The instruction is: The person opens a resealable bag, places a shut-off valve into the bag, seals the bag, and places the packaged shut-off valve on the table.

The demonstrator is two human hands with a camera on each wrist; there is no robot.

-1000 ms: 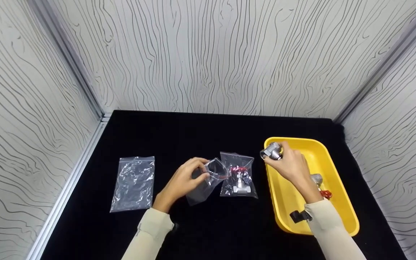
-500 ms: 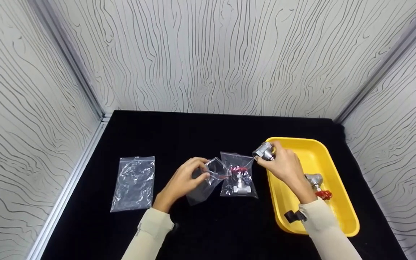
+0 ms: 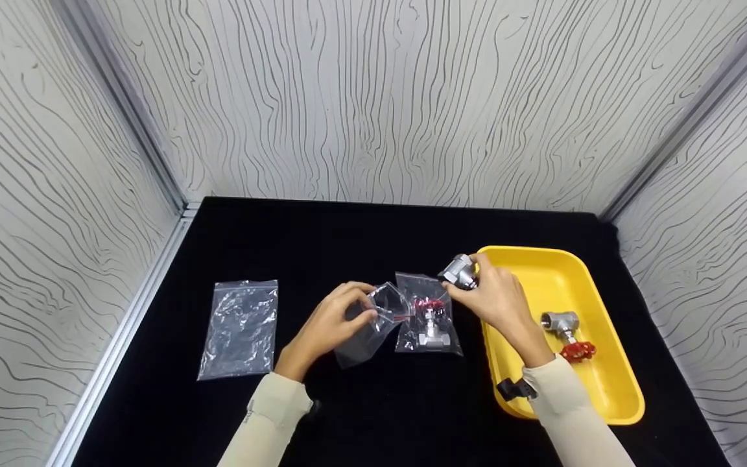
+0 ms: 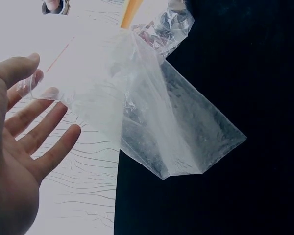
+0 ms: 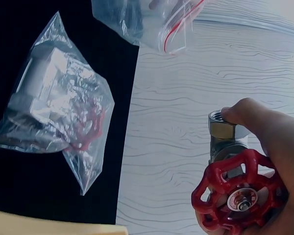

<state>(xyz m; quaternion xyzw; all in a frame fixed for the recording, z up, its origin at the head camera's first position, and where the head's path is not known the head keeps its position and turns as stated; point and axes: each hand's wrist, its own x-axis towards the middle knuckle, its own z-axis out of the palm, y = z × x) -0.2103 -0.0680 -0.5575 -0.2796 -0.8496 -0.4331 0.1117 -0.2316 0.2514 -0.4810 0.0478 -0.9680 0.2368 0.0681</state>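
Note:
My left hand (image 3: 334,321) pinches the rim of a clear zip bag (image 4: 181,122) between thumb and index finger; the bag's mouth gapes toward the right, and its other fingers are spread in the left wrist view. Up and to the right, my right hand (image 3: 500,298) grips a metal gate valve (image 3: 459,271) by its body, thumb at one threaded end. Its red handwheel (image 5: 242,196) faces the right wrist camera, below the thumb. Between the hands lies a second zip bag (image 5: 63,98) with a red-wheeled valve inside.
A yellow tray (image 3: 558,266) stands on the right, partly under my right forearm. Inside it lies another valve (image 3: 568,334) with a red handwheel. On the left, a flat zip bag (image 3: 240,331) rests on the black cloth (image 3: 321,233). Patterned panels (image 3: 360,97) rise around the back and sides.
My right hand has carried the valve leftward from over the tray's edge toward the bag in my left hand. The valve in the tray has come into fuller view. My left hand keeps still.

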